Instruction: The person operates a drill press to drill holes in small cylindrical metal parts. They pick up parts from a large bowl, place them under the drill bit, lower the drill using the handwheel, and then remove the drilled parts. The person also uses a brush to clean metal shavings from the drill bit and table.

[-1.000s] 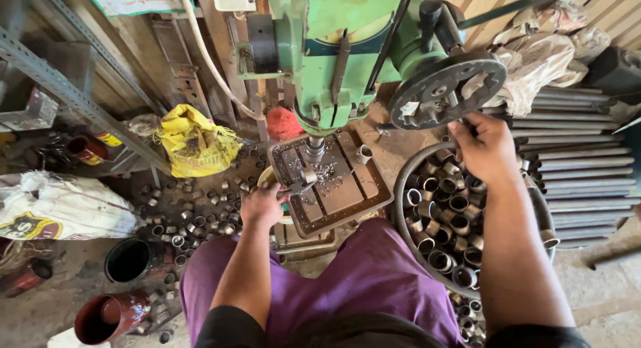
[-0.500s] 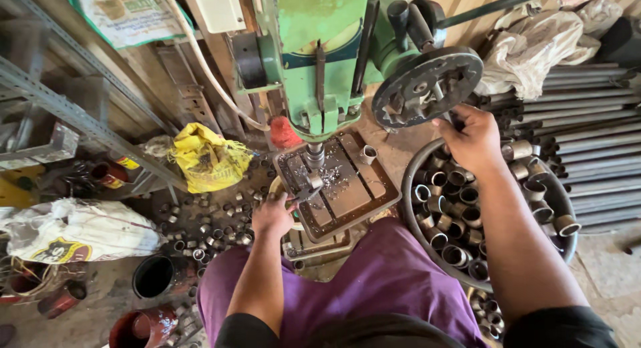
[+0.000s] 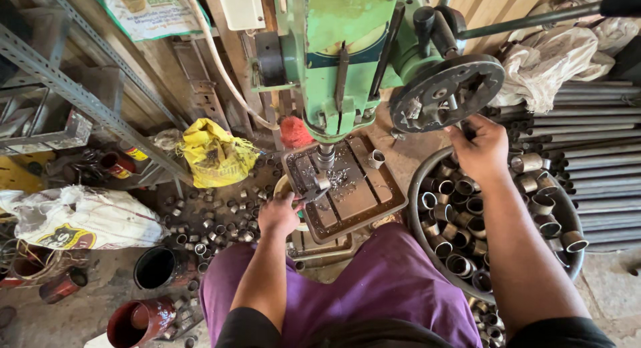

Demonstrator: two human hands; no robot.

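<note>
Around the drill table (image 3: 360,194) I see short tube pieces strewn on the floor (image 3: 214,218) at left, a yellow bag (image 3: 214,154) behind them, a basin (image 3: 567,214) of tube pieces at right and long pipes (image 3: 594,127) stacked beyond; the green drill (image 3: 354,47) hangs over the table, hiding its rear. My left hand (image 3: 279,214) pinches a ring (image 3: 320,184) under the vertical spindle, its long axis not clear; my right hand (image 3: 482,147) is closed on a handwheel (image 3: 446,93) spoke. Since earlier, the view has drawn closer; both hands stay put.
</note>
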